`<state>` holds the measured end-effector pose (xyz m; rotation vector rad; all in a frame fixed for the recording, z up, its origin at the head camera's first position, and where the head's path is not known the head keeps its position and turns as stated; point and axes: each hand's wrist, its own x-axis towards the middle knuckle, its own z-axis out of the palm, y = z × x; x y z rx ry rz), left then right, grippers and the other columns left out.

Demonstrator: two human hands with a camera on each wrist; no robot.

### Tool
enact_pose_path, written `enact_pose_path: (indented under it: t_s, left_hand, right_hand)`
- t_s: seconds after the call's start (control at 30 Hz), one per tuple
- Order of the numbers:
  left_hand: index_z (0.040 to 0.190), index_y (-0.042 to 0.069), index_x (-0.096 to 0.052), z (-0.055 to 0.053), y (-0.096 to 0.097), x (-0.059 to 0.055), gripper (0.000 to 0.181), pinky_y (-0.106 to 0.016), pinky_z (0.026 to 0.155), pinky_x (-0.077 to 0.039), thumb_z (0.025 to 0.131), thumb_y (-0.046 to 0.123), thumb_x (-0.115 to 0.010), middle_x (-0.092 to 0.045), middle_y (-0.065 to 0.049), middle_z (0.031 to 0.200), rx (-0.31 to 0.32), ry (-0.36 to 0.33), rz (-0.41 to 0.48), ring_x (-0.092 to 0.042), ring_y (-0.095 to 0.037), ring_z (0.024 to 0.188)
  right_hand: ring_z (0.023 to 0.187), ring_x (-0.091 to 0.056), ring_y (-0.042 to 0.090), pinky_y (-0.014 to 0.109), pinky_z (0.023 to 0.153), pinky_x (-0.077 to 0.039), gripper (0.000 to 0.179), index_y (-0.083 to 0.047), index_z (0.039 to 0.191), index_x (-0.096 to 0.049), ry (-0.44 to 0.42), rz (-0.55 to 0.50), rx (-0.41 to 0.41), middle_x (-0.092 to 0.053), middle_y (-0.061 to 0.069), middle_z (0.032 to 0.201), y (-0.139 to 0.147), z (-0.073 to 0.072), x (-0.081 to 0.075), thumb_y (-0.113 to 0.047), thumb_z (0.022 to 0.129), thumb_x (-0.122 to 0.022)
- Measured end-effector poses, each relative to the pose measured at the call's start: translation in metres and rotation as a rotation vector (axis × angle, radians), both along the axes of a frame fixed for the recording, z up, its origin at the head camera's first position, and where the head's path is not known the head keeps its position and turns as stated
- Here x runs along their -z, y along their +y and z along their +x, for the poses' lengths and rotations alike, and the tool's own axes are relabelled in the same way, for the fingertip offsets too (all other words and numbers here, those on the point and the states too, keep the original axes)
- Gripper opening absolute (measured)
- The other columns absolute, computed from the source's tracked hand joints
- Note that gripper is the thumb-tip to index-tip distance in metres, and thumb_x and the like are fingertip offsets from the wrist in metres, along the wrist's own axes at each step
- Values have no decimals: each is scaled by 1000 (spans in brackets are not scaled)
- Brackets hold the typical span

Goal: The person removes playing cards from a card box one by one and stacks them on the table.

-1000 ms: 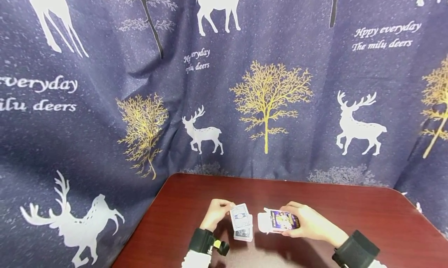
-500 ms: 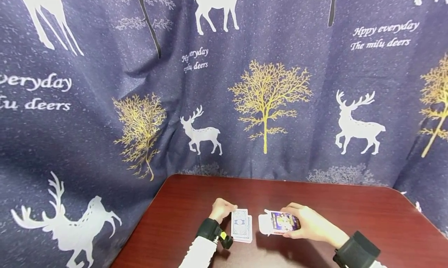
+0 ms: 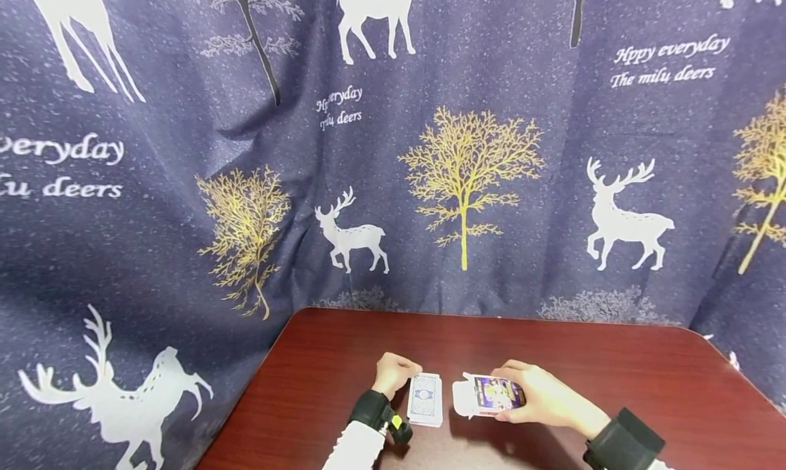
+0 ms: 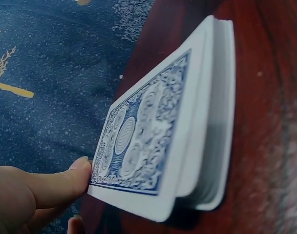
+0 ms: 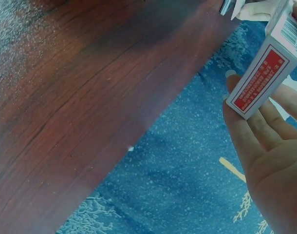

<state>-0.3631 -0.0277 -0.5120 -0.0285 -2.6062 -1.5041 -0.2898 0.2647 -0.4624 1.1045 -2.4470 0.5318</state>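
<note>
My left hand (image 3: 394, 374) pinches the corner of a blue-backed playing card (image 4: 139, 131) between thumb and fingers. That card lies face down, slightly offset, over a stack of playing cards (image 4: 220, 112); in the left wrist view a gap shows between them at the near end. From above, the cards nearly line up just right of the left hand. My right hand (image 3: 543, 396) grips a card box (image 3: 499, 393) with a purple picture on top. Its white flap (image 3: 464, 398) hangs out toward the cards. The right wrist view shows the box's red-labelled side and a barcode.
A reddish-brown wooden table (image 3: 344, 333) bears the cards. Behind it and along the left hangs a dark blue curtain (image 3: 522, 279) printed with deer and trees. Each wrist wears a black band (image 3: 625, 440).
My left hand has brought the pinched card from a tilted position into line over the stack, moving slightly right. The right hand and box stay almost in place.
</note>
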Motion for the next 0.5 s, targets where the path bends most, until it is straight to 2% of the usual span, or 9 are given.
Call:
enact_pose_path:
  t_s: [0.1,0.23,0.37,0.5]
  left_hand:
    - [71,6,-78,2,3,2,5,-36,78,-50,69,10,-80,-72,-6,73,-25,11,4,-60,-26,86]
    - [70,6,-77,4,9,5,3,-40,87,-42,67,8,-78,-72,-7,72,-56,43,-19,-54,-33,92]
    - [69,5,-77,4,12,7,4,-39,84,-37,66,7,-77,-72,-7,71,-66,66,-50,-49,-30,88]
    - [69,5,-77,4,12,7,3,-39,82,-38,66,7,-77,-72,-8,71,-70,58,-53,-48,-29,88]
  right_hand:
    - [81,-52,-4,15,67,-45,50,-14,108,-67,-5,-4,1,-61,-9,97,0,1,0,-43,70,-83]
    - [81,-52,-5,15,67,-45,51,-15,108,-67,2,-2,6,-61,-9,97,-2,1,1,-42,69,-83]
    - [81,-52,-5,15,67,-45,51,-14,108,-67,10,-1,-5,-62,-8,97,-3,2,1,-42,69,-82]
    - [81,-52,-4,16,67,-45,51,-13,108,-67,17,-8,-11,-62,-7,97,-2,2,1,-42,69,-82]
